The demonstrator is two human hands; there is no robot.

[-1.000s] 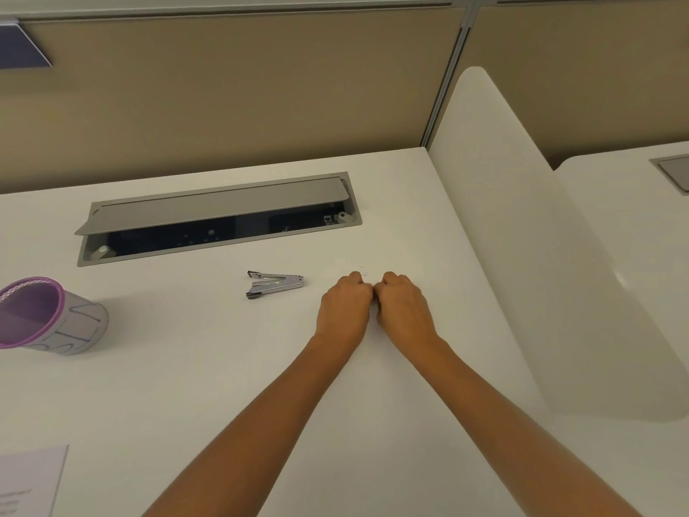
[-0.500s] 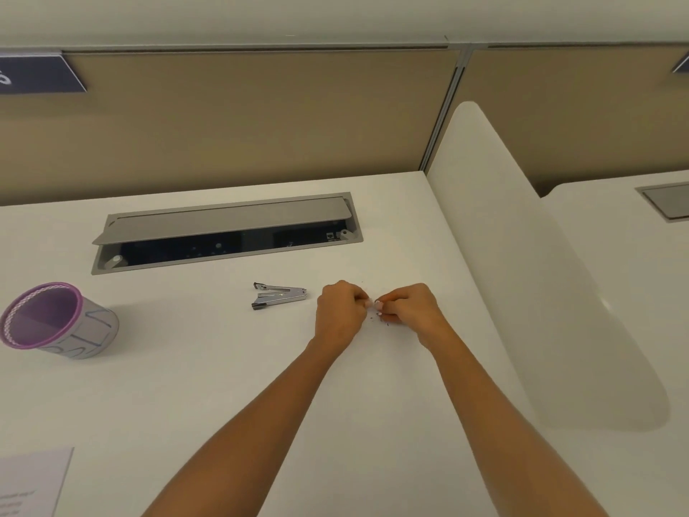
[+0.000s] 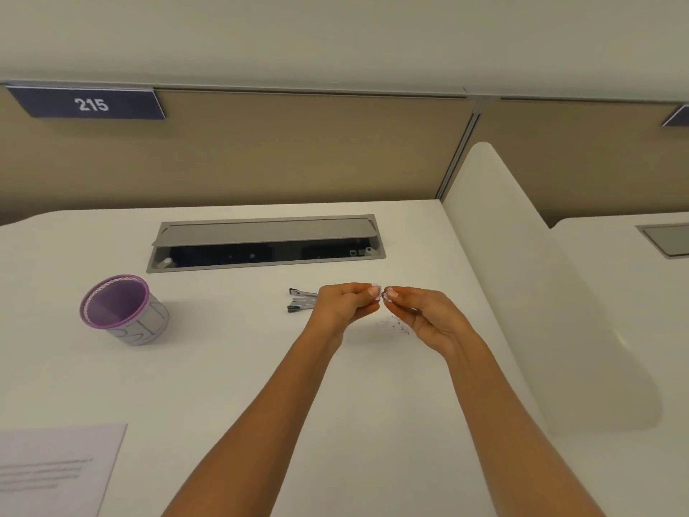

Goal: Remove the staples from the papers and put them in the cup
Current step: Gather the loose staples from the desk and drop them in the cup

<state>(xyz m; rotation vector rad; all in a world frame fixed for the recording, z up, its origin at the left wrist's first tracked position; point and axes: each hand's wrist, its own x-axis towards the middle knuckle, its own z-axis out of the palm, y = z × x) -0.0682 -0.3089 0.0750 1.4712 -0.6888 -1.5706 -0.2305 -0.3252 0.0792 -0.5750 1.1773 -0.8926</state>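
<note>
Your left hand [image 3: 345, 305] and right hand [image 3: 425, 317] pinch fingertips together over loose staples [image 3: 397, 325]; the cup [image 3: 123, 309] sits well left. Staples could scatter or drop on that carry.

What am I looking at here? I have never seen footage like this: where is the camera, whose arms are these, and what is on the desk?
There is no machine here. The camera sits on a person's head and looks forward and down, so the two bare arms reaching in from below are that person's own. The left hand and right hand meet fingertip to fingertip just above the white desk, pinching something too small to identify. Tiny dark specks, probably staples, lie on the desk under the right hand. A metal staple remover rests just left of the left hand. Farther left stands a purple-rimmed cup. A printed paper lies at the near left corner. Behind is an open cable hatch.
</note>
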